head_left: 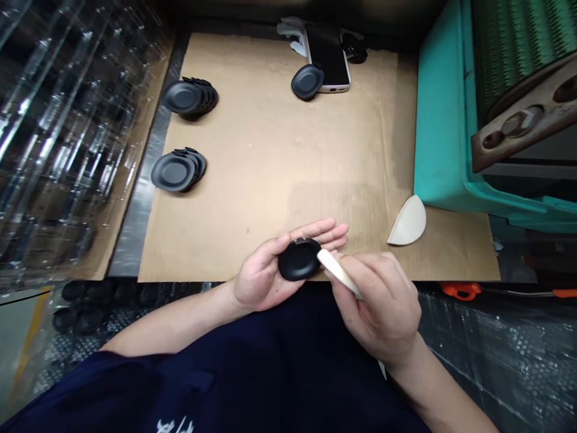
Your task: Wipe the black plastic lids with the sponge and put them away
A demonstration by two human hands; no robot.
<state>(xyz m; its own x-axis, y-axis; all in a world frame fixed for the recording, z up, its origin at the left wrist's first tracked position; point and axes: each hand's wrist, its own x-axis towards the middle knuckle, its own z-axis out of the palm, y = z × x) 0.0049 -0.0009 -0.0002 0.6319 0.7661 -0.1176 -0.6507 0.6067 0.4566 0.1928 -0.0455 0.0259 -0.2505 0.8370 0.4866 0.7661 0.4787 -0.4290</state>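
Note:
My left hand [265, 273] lies palm up with a shallow black oval plastic part [298, 260] held in it, the thumb at the part's upper edge and the fingers reaching out beyond it. In my right hand [383, 300] a cream-white pad [337, 270] is pinched between thumb and fingers. The pad's tip meets or nearly meets the right rim of the black part; I cannot tell whether they touch. A similar half-round white pad [408, 221] rests on the cardboard to the right.
Two rows of overlapping black parts [183, 96] [175, 171] lie on the cardboard sheet's [252, 132] left side. Another black part [307, 82] leans on a phone [328, 57] at the back. A teal bin [439, 120] borders the right. Clear plastic trays [67, 132] stand left.

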